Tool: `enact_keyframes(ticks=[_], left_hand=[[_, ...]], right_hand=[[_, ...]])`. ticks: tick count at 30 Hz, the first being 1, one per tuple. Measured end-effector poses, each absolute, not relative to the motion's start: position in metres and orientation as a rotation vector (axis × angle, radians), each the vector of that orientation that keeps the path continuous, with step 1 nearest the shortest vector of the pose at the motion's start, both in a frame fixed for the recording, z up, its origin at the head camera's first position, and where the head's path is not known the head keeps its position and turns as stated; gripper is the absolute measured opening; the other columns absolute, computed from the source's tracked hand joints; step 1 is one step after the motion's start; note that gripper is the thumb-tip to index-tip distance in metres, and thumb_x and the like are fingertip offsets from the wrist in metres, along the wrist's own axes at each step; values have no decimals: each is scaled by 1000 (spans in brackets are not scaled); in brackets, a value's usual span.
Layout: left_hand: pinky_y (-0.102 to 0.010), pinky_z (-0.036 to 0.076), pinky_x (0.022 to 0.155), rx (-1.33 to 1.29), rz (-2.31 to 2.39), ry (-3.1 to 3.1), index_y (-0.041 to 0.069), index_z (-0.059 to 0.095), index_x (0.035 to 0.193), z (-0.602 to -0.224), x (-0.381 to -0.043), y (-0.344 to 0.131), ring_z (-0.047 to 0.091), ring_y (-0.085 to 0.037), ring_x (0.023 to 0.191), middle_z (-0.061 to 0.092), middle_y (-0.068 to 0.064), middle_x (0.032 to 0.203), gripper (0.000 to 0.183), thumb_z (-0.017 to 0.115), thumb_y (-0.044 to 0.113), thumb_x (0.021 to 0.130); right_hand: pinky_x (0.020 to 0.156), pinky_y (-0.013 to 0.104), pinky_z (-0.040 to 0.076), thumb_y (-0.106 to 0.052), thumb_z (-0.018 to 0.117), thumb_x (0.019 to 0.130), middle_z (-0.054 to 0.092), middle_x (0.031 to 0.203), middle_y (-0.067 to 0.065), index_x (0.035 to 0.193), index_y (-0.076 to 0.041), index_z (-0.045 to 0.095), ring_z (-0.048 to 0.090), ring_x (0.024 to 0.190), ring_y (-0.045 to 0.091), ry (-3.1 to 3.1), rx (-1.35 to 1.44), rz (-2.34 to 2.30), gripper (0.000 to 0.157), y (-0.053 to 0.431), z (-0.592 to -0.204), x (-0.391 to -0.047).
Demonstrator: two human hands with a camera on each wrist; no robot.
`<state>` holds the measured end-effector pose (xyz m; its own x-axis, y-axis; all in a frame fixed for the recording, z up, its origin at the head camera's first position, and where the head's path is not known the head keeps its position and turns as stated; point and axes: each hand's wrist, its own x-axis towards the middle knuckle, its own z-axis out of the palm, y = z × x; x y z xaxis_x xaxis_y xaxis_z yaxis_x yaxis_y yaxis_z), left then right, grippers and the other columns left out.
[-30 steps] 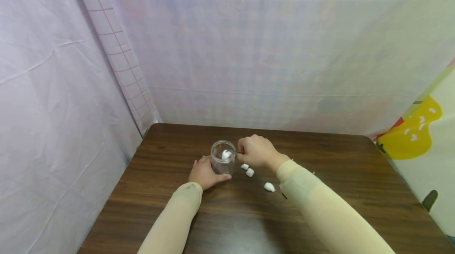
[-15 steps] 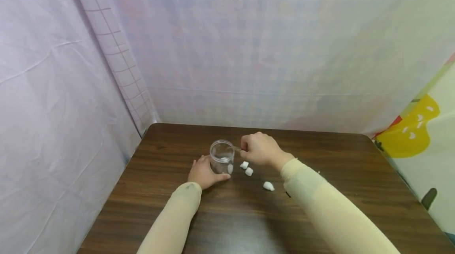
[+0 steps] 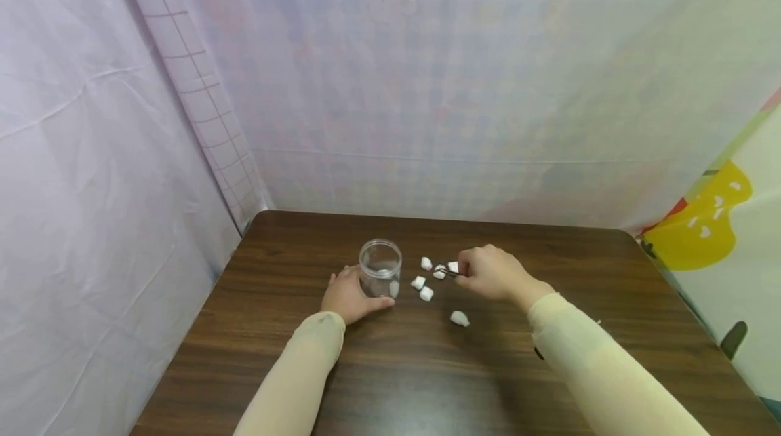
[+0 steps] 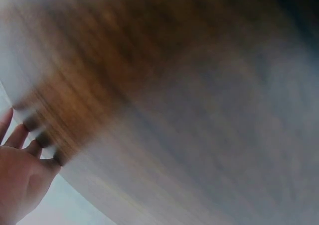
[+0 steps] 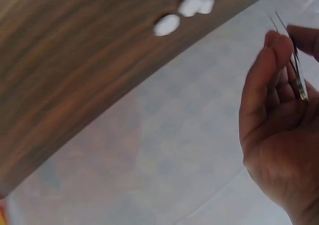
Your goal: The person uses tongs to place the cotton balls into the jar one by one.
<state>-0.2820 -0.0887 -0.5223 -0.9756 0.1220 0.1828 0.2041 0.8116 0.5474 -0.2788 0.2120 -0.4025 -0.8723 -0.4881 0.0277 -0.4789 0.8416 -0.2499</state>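
Note:
My left hand [image 3: 350, 297] curls round the lower side of a clear plastic jar [image 3: 380, 261], thumb in front and fingers at the left. A white cotton ball [image 3: 394, 289] shows through the jar's wall. In the left wrist view, the left hand [image 4: 25, 177] appears at the lower left. My right hand [image 3: 493, 273] pinches metal tweezers [image 3: 448, 272], whose tips reach a cotton ball [image 3: 439, 272] on the table. The right wrist view shows the tweezers [image 5: 297, 68] between thumb and fingers, their two tips slightly apart.
Other cotton balls [image 3: 426, 294] lie on the brown wooden table [image 3: 390, 368] between the jar and my right hand. A single cotton ball [image 3: 460, 319] sits nearer me. A pale curtain [image 3: 427, 83] hangs behind the table, another white sheet [image 3: 91, 185] at the left.
The cotton ball at the tweezers has come down inside the jar. My right hand has moved away to the right with the tweezers, uncovering more cotton balls. The left hand stays at the jar.

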Motion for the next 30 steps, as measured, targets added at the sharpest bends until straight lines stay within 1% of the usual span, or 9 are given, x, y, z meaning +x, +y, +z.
enact_keyframes(ticks=[3,6,10,15,23,30], left_hand=[[-63,21,115,-259,-883,-2852,14,66,123,-523,-283,-89,51,-27,127,64,-5,127,82,81,69,65],[-62,20,115,-249,-877,-2858,15,65,125,-525,-284,-89,51,-26,127,64,-4,127,83,81,70,65],[-61,20,116,-248,-882,-2859,15,64,127,-525,-283,-89,51,-26,128,64,-5,128,85,80,70,65],[-61,20,116,-250,-882,-2863,14,64,128,-526,-283,-88,51,-27,128,63,-5,129,86,80,71,65],[-62,20,115,-252,-876,-2861,14,64,127,-526,-283,-89,51,-27,127,64,-6,128,85,80,71,65],[-62,20,116,-247,-888,-2863,13,64,126,-524,-281,-88,51,-27,127,64,-7,128,85,81,69,65]], right_hand=[[48,30,40,-25,70,86,52,62,-7,76,-20,60,47,54,11,2926,-768,-371,15,224,-411,-275],[50,31,42,-24,71,85,53,63,-8,77,-20,62,48,56,11,2894,-759,-363,12,234,-419,-273],[52,31,44,-23,72,85,53,63,-8,77,-21,63,49,56,11,2867,-740,-374,13,243,-425,-270],[52,31,44,-23,74,84,53,63,-9,75,-21,61,49,56,10,2850,-761,-389,16,252,-427,-265],[51,29,44,-21,75,83,54,63,-10,71,-20,60,50,55,9,2782,-784,-424,19,259,-426,-259],[49,29,44,-21,77,78,53,59,-11,67,-21,60,49,53,9,2780,-806,-438,20,260,-428,-258]])
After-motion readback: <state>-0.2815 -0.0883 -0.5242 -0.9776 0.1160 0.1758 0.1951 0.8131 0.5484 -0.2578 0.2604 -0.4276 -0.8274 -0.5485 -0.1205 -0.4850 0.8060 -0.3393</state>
